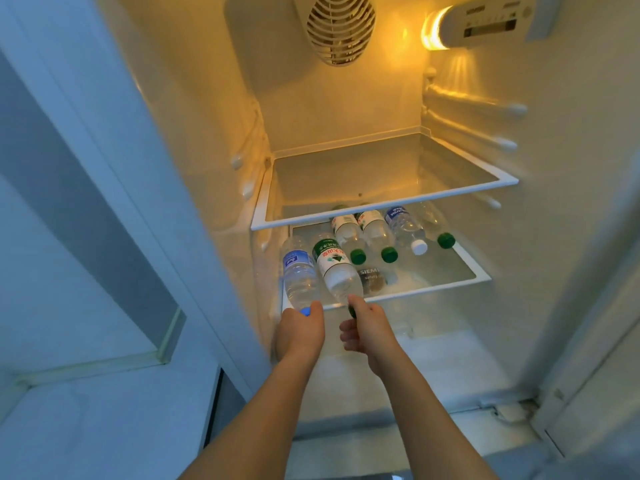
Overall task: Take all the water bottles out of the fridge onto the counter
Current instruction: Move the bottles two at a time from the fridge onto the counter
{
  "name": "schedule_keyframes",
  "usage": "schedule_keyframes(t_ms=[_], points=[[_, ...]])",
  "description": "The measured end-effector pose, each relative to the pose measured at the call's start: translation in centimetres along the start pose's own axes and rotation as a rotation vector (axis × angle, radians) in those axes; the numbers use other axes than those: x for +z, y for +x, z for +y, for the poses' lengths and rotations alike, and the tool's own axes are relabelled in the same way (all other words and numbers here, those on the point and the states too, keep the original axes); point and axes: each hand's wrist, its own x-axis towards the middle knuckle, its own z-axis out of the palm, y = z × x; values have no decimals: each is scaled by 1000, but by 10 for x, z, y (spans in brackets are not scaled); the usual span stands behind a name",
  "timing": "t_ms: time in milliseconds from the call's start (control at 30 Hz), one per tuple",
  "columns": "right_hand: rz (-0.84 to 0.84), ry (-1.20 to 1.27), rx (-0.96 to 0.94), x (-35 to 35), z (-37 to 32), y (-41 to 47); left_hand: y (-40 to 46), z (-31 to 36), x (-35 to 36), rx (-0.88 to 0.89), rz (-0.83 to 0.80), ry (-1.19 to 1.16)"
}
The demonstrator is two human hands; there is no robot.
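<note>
The fridge stands open in front of me. Several clear water bottles lie on its lower glass shelf (460, 268). My left hand (299, 336) grips the blue cap end of a blue-labelled bottle (299, 273) at the shelf's front left. My right hand (367, 329) pinches the green cap of a green-labelled bottle (337, 271) right beside it. Both bottles stick out past the shelf's front edge. Further back lie two green-capped bottles (349, 237) (377, 235), a white-capped bottle (405, 228) and another green-capped bottle (436, 225).
The upper glass shelf (381, 206) hangs just above the bottles and partly hides their far ends. A lamp (433, 29) glows at the top right and a fan vent (341, 27) sits on the back wall. The fridge's left wall (194, 168) is close to my left hand.
</note>
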Motion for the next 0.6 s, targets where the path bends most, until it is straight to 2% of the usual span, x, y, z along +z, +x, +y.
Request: schedule_keyframes(t_ms=[133,200,500,600], points=[[-20,288,-27,13,2,-1,-19,-13,-6,29,-12,-110],[-1,288,-65,16,4,-3,-30,-17,-12,35,-62,-175],[332,341,-212,2,26,-62,-78,-40,-35,-58,-280,-496],[418,324,-265,-2,28,-90,-98,-44,-48,-133,-349,-685]])
